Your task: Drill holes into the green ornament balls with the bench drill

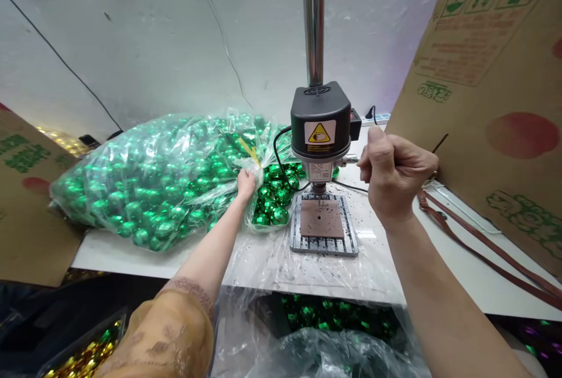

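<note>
blocked left: bag [144, 191] | centre: drill press [322, 113] | right: carton [496, 144] | passable: tabletop [374, 252] just right of drill press

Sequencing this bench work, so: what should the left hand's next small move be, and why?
Probably ease the plastic bag slightly away from the drill press: the left hand grips its gathered plastic, and green balls lie close beside the metal base.

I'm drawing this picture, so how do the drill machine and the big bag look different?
The drill machine stands upright; the big bag lies down.

The drill machine is black and silver; the big bag is see-through, showing shiny green balls.

The left hand grips the big bag where it's gathered; the right hand is a fist beside the drill machine.

Both are on the white table.
</note>
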Available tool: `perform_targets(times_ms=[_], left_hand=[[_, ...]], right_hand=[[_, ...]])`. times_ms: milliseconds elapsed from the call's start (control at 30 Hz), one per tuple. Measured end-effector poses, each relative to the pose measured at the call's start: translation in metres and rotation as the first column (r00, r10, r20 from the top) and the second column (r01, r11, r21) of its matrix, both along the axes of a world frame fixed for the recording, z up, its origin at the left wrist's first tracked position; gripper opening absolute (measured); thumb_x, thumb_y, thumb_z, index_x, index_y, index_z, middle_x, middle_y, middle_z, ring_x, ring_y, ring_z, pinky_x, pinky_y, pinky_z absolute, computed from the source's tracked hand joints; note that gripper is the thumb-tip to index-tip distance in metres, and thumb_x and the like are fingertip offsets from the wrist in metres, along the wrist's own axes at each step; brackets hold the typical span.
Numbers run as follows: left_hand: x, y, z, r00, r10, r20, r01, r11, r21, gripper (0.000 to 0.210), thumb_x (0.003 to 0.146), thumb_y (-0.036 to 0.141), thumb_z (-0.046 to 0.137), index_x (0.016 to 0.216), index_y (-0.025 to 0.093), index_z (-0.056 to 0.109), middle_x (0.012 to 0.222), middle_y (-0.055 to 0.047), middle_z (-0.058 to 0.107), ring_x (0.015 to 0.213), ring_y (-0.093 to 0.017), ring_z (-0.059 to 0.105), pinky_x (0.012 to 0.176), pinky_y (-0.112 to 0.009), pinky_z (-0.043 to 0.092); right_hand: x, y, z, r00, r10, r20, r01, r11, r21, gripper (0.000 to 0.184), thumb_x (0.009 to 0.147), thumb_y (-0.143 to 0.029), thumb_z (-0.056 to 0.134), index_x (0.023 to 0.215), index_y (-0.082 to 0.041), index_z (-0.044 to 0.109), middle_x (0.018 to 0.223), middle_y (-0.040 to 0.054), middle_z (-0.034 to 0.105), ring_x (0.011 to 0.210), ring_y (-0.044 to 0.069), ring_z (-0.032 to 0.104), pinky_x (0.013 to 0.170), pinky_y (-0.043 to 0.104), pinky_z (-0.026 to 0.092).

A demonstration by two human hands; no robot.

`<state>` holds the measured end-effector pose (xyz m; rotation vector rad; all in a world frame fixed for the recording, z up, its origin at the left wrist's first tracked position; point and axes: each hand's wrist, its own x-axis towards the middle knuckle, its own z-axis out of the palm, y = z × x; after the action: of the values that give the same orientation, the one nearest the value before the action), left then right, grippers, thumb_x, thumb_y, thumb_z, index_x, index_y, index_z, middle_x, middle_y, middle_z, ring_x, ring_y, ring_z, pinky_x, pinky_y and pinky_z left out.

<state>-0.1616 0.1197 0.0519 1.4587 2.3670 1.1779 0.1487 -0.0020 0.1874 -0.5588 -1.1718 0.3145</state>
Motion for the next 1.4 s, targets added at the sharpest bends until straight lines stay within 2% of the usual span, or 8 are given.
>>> perform_targets(times_ms=[200,367,500,700,933,1067,1167,1400], left_hand=[[0.001,0.0,0.019,0.973,0.061,-0.222,-0.067,0.998,-0.02,0.034,0.096,0.025,0.043,0.127,0.022,0.056,0.117,-0.015,0.064,0.102,-0.028,0.064,0.082,-0.035,0.047],[0.013,-0.011,0.013,0.794,-0.156,-0.587,-0.024,0.958,-0.286,0.047,0.096,0.013,0.026,0.133,0.021,0.054,0.146,-0.021,0.042,0.115,-0.034,0.058,0.083,-0.041,0.05],[0.014,-0.021,0.005,0.761,-0.268,-0.59,0.002,0.911,-0.412,0.044,0.096,0.015,0.028,0.129,0.015,0.057,0.137,-0.022,0.049,0.121,-0.036,0.051,0.088,-0.043,0.05],[0.0,-0.031,0.017,0.714,-0.417,-0.563,0.07,0.842,-0.535,0.04,0.091,0.014,0.04,0.126,0.015,0.06,0.139,-0.019,0.049,0.12,-0.03,0.052,0.097,-0.038,0.047],[0.016,-0.063,0.032,0.673,-0.376,-0.637,0.032,0.875,-0.483,0.051,0.093,0.015,0.04,0.143,0.004,0.041,0.129,-0.029,0.053,0.122,-0.037,0.05,0.099,-0.046,0.043],[0.034,-0.093,0.038,0.566,-0.416,-0.712,0.211,0.908,-0.362,0.035,0.096,0.021,0.037,0.119,0.014,0.063,0.117,-0.021,0.059,0.116,-0.035,0.052,0.099,-0.046,0.041],[0.05,-0.111,0.027,0.491,-0.593,-0.638,0.458,0.799,-0.39,0.029,0.097,0.032,0.043,0.112,0.019,0.065,0.105,-0.015,0.063,0.105,-0.03,0.056,0.095,-0.042,0.044],[0.061,-0.127,-0.016,0.507,-0.681,-0.529,0.57,0.725,-0.387,0.043,0.081,0.023,0.07,0.122,0.024,0.059,0.114,-0.011,0.061,0.125,-0.035,0.047,0.107,-0.053,0.038]], right_hand=[[-0.001,0.001,-0.002,1.0,0.022,-0.021,-0.022,1.0,0.01,0.044,0.089,-0.031,0.063,0.047,-0.018,0.055,0.038,-0.007,0.043,0.035,0.003,0.04,0.04,0.025,0.03],[-0.001,0.0,-0.001,0.999,0.023,-0.038,-0.022,1.0,0.014,0.044,0.088,-0.031,0.064,0.047,-0.02,0.055,0.039,-0.0068,0.042,0.036,0.004,0.039,0.04,0.027,0.029],[-0.001,-0.001,0.0,1.0,0.003,-0.031,-0.003,1.0,0.002,0.044,0.087,-0.034,0.065,0.047,-0.02,0.055,0.039,-0.0063,0.042,0.036,0.005,0.039,0.04,0.028,0.029],[0.001,-0.001,-0.002,1.0,0.009,-0.009,-0.009,1.0,0.003,0.042,0.087,-0.031,0.065,0.048,-0.02,0.055,0.039,-0.0063,0.042,0.036,0.005,0.039,0.04,0.027,0.03],[0.003,-0.002,-0.001,1.0,0.02,0.014,-0.02,1.0,-0.009,0.041,0.086,-0.033,0.067,0.049,-0.019,0.055,0.04,-0.0068,0.045,0.035,0.004,0.039,0.04,0.026,0.03],[0.003,-0.002,-0.001,0.999,0.03,0.013,-0.029,0.999,-0.013,0.041,0.085,-0.032,0.068,0.048,-0.019,0.056,0.04,-0.0069,0.045,0.036,0.004,0.04,0.04,0.026,0.031],[0.003,-0.001,-0.001,0.999,0.032,0.007,-0.032,0.999,-0.006,0.041,0.086,-0.032,0.067,0.049,-0.02,0.056,0.04,-0.0064,0.045,0.035,0.005,0.039,0.04,0.028,0.031],[0.001,-0.002,-0.001,1.0,0.009,0.009,-0.008,1.0,-0.009,0.044,0.09,-0.037,0.061,0.049,-0.022,0.056,0.041,-0.0057,0.045,0.036,0.006,0.039,0.042,0.028,0.032]])
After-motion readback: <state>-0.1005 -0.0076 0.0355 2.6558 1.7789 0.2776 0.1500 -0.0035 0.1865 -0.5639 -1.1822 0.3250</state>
